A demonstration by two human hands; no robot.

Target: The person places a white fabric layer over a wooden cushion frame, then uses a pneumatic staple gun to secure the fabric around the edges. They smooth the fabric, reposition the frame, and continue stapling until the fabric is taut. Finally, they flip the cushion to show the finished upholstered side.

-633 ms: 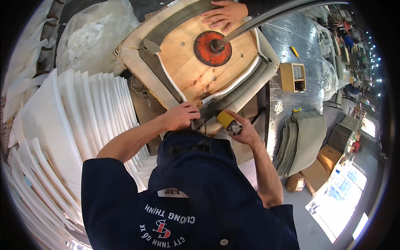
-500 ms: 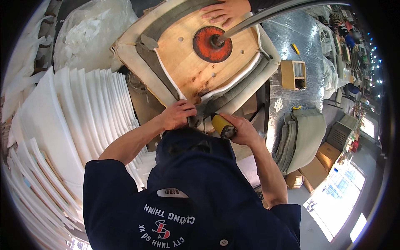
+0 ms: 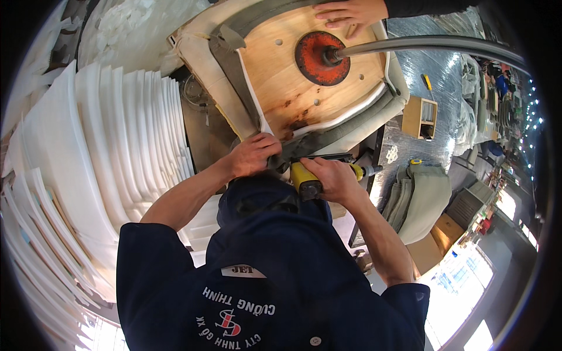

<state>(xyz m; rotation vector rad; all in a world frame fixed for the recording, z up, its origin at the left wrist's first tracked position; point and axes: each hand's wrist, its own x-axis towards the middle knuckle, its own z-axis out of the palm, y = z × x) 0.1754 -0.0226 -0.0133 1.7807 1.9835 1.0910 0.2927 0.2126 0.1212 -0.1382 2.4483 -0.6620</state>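
An upholstered seat, underside up, shows a bare plywood panel ringed by grey and beige fabric with a white strip. My left hand is closed on the fabric edge at the seat's near corner, fingers pinched together. Just to its right, my right hand is wrapped round a yellow staple gun with a black magazine and a metal hose fitting. The gun's nose lies close to that corner; whether it touches the fabric is hidden.
A red disc on a metal pole presses on the panel. Another person's hand rests at the far edge. White foam sheets stand left. Right are a plastic-covered table, a wooden box and folded grey fabric.
My right hand has turned the staple gun, so its magazine and hose fitting now show. The seat and its surroundings sit further right in view. My left hand keeps its pinch at the corner.
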